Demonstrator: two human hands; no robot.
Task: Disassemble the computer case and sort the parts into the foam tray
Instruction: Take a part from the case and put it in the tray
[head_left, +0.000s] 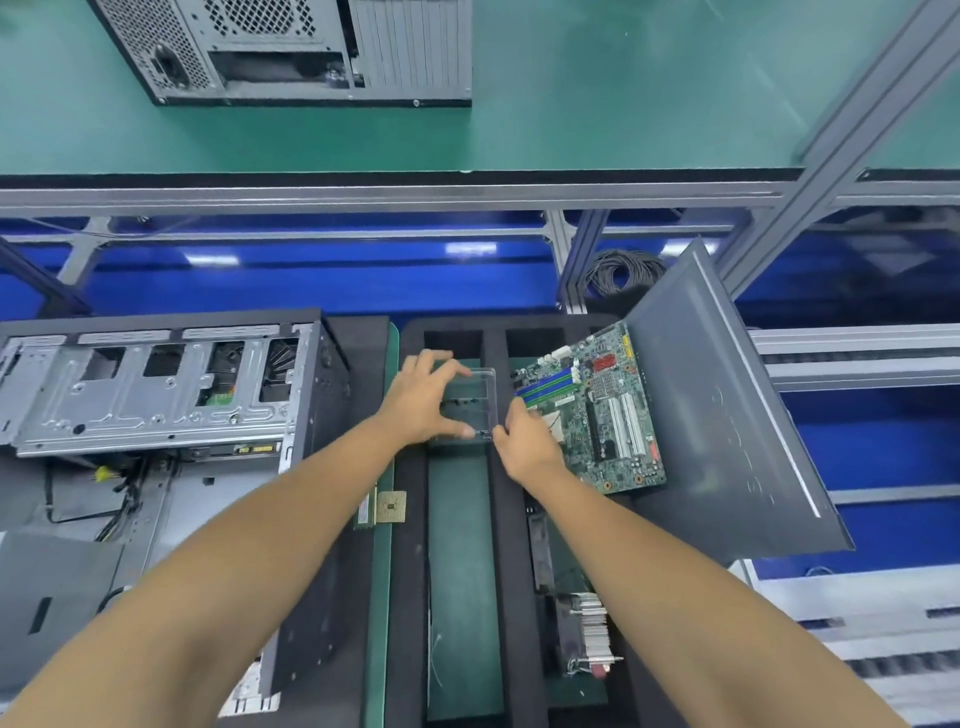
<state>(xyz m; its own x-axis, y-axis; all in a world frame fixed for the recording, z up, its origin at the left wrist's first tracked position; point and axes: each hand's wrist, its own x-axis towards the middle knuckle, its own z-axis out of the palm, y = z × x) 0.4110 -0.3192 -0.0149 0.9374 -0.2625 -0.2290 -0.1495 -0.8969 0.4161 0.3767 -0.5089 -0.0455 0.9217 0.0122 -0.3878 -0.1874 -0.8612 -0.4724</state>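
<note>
A clear plastic case (475, 402) lies at the far end of the middle slot of the black foam tray (410, 571). My left hand (423, 400) grips its left side, fingers curled over the far edge and thumb at the near edge. My right hand (524, 441) pinches its near right corner. The green motherboard (597, 410) rests tilted in the tray's right part. An open computer case (150, 415) lies on its side to the left. A CPU chip (390, 506) and a memory stick (365, 506) sit between the case and the tray.
A grey side panel (727, 415) leans at the tray's right. A heatsink with fan (582, 634) lies in the tray's right slot near me. A second computer case (291, 47) stands on the far green bench. Coiled cable (621, 273) hangs behind the tray.
</note>
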